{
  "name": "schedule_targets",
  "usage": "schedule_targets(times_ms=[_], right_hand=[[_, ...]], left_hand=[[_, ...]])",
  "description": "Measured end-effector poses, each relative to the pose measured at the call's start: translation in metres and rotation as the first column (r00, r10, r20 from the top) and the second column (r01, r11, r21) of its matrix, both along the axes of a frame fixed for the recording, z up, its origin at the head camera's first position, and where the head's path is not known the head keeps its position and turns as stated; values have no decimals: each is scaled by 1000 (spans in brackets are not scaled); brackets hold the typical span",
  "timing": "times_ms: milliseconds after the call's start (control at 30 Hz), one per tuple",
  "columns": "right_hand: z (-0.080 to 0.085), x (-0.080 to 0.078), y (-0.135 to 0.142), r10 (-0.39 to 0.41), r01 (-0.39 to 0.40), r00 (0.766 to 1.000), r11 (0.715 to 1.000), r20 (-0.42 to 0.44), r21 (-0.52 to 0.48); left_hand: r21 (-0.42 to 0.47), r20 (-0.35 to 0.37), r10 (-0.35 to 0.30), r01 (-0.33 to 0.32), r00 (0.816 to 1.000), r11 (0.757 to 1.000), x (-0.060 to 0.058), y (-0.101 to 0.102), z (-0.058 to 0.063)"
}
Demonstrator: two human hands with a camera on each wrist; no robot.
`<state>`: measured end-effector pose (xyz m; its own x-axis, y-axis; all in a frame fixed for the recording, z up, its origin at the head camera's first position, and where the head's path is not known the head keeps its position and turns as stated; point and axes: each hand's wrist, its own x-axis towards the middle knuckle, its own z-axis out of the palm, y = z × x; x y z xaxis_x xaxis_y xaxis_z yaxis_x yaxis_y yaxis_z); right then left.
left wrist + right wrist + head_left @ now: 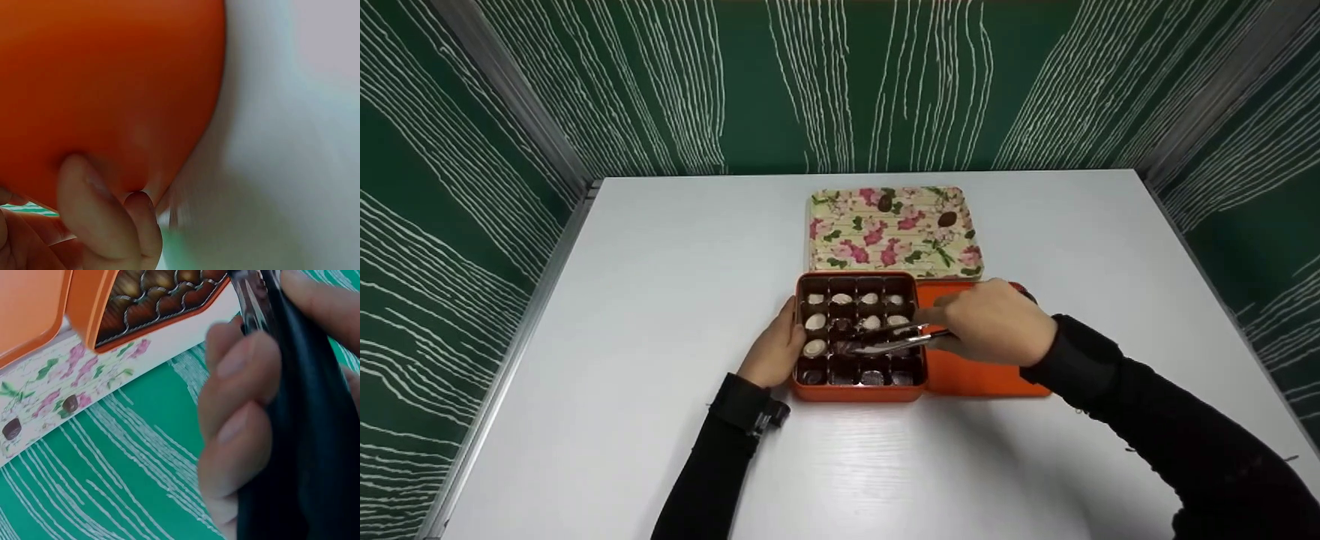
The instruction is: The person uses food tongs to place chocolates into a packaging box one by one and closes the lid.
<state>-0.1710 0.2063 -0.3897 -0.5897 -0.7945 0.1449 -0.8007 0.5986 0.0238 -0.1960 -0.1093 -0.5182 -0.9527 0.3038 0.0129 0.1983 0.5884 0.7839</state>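
Note:
An orange box point(859, 393) holds white and dark chocolates in a dark divided insert. At its left side my left hand point(771, 351) rests, and in the left wrist view fingertips point(84, 180) press the orange wall from outside. My right hand point(994, 322) grips metal tongs point(896, 344) with black handles point(315, 439). The tongs reach over the box from the right, their tips low at a dark chocolate point(844, 348) in the third row. Whether the tips pinch it I cannot tell. White chocolates point(815, 322) sit in the upper rows.
Behind the box lies a flower-patterned tray point(840, 225) with two brown chocolates point(947, 219) on it. An orange lid point(982, 379) lies right of the box, under my right hand. Green walls with white lines point(750, 90) surround the white table point(675, 285).

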Motion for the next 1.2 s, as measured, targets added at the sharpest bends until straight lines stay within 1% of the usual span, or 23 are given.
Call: schedule_targets(times_ms=[100,200,300,400,500,600,700,767,867,933,1000,1133,1200], right_hand=[[-2,4,-4,27,-27,1000,999,11,36],[-3,6,-11,37,-37,999,997,10,70],[-4,8,-19,48,-43,998,992,-38,115],[-1,11,-27,58,-37,992,984,-113,173],[4,15,-35,64,-21,981,972,-181,233],[9,17,-44,90,-16,965,958,-247,287],[13,18,-55,131,-18,940,941,-315,338],[15,18,-63,148,-11,927,929,-344,369],[17,18,-72,152,11,926,904,-347,428],[19,18,-78,147,29,929,886,-338,462],[20,18,-83,149,40,926,874,-346,484],[20,18,-93,158,54,910,873,-384,485],[20,18,-96,153,60,908,873,-389,485]], left_hand=[[6,-5,3,-3,1000,1000,0,1,-1],[22,-3,-1,1,1000,1000,0,1,-2],[32,-6,-2,3,1000,999,0,1,-2],[33,-11,-4,5,1000,999,0,0,-3],[24,-13,-2,2,1000,1000,0,0,-4],[18,-9,4,-4,1000,1000,0,-1,-4],[11,4,11,-11,1000,1000,1,-1,-3],[2,17,13,-13,1000,1000,1,-1,-3],[-6,31,14,-14,999,1000,1,0,-1],[-1,26,14,-14,1000,1000,1,1,-1],[5,18,16,-17,1000,1000,0,1,-1],[13,7,12,-12,1000,1000,0,0,-1],[14,5,11,-11,1000,1000,-1,0,-2]])
